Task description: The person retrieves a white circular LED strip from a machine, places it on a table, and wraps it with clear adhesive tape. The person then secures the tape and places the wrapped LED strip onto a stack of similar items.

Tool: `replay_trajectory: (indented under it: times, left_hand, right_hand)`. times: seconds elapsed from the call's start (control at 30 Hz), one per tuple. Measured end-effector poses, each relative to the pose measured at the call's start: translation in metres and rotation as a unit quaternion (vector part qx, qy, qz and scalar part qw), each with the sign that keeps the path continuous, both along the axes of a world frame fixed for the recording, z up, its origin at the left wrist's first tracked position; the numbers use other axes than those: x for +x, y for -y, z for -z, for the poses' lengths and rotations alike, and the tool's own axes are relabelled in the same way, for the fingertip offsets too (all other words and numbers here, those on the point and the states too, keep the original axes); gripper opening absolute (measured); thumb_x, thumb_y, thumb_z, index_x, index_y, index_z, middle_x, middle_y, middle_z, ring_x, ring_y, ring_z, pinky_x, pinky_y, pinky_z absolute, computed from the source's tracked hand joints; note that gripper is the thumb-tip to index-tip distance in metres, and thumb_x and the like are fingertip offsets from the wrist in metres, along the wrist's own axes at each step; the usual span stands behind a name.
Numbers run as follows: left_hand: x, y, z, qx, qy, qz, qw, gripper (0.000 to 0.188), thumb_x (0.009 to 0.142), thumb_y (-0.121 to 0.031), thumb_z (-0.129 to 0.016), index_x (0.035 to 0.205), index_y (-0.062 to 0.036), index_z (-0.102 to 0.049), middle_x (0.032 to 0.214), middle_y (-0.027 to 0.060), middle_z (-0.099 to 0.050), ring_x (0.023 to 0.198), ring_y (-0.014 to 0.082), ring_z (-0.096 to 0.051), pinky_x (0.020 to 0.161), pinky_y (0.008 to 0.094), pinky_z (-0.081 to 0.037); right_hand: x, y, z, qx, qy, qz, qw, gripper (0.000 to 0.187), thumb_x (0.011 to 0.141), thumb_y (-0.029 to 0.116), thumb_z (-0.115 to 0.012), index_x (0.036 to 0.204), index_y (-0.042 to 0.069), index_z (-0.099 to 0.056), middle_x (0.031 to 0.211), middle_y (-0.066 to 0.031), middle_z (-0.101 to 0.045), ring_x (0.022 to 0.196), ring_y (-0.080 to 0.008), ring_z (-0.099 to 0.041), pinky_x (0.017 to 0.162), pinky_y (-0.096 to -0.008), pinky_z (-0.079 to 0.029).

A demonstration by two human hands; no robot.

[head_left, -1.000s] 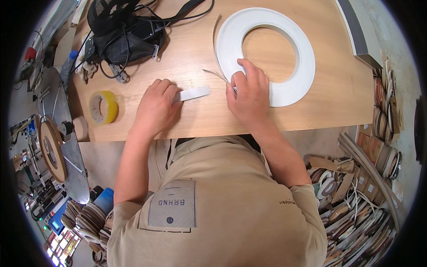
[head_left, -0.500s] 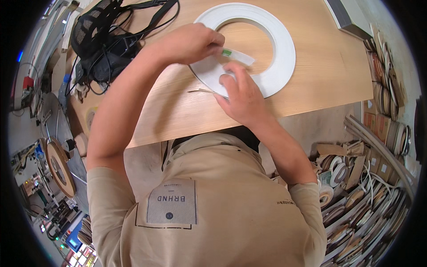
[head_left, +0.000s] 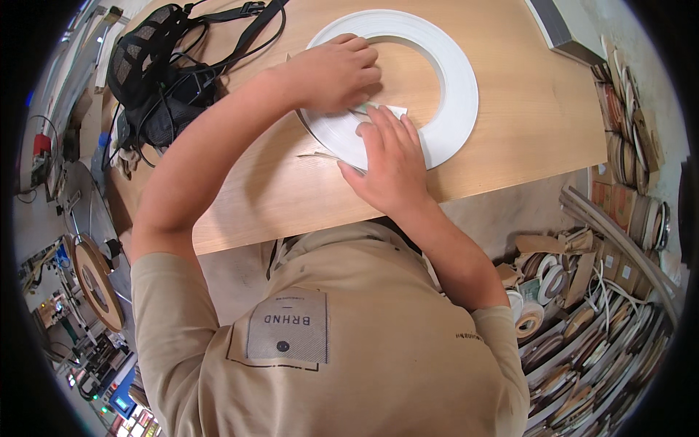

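A wide white coil of flat edge-banding strip [head_left: 455, 109] lies flat on the wooden table. Over its left side my left hand [head_left: 336, 73] is laid, fingers bent and a little apart at the inner rim, nothing visibly gripped. My right hand [head_left: 393, 160] rests on the coil's near side, its fingers stretched out and pressing on a pale label [head_left: 397, 111] with a small green patch. Most of that label is hidden under both hands. The thin loose end of the strip [head_left: 317, 154] sticks out to the left of my right thumb.
A black mesh backpack [head_left: 156, 80] with straps and cables lies at the table's left [head_left: 539, 138]. At the far right stands a grey-white box [head_left: 564, 29]. Many edge-banding rolls [head_left: 575, 371] are stacked on the right, below table level. A brown coil [head_left: 98, 284] stands at left.
My left hand has turned palm-down and its fingers have spread from a pinch on the label. My right fingers have straightened and come down on the label, which now lies lower against the coil.
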State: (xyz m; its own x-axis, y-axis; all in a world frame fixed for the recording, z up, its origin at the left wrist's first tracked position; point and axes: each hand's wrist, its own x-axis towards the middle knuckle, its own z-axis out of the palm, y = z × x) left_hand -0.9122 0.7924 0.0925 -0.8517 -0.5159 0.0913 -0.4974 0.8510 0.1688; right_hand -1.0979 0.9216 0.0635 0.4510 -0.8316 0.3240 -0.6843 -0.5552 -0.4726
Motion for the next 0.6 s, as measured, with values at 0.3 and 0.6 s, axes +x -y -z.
replay_trajectory:
  times: [0.3, 0.6]
  left_hand:
    - [0.030, -0.021, 0.001, 0.068, -0.073, 0.042, 0.994, 0.020, 0.076, -0.013, -0.073, 0.093, -0.0034, -0.072, 0.097, 0.0090, -0.071, 0.096, 0.0297, -0.064, 0.089, 0.0416, -0.051]
    - [0.021, -0.058, 0.004, 0.116, -0.173, 0.018, 0.978, 0.035, 0.071, -0.023, -0.079, 0.096, -0.0009, -0.070, 0.096, 0.0136, -0.068, 0.101, 0.0339, -0.059, 0.097, 0.0452, -0.045]
  right_hand:
    - [0.005, -0.002, -0.003, -0.022, -0.002, 0.014, 1.000, 0.057, 0.070, 0.024, -0.085, 0.115, 0.005, -0.056, 0.130, -0.0204, -0.056, 0.119, -0.0408, -0.052, 0.102, -0.0546, -0.040]
    - [0.002, -0.005, -0.008, 0.023, -0.021, 0.046, 0.998, 0.066, 0.067, 0.027, -0.086, 0.121, 0.006, -0.056, 0.112, -0.0155, -0.062, 0.112, -0.0381, -0.054, 0.100, -0.0510, -0.040]
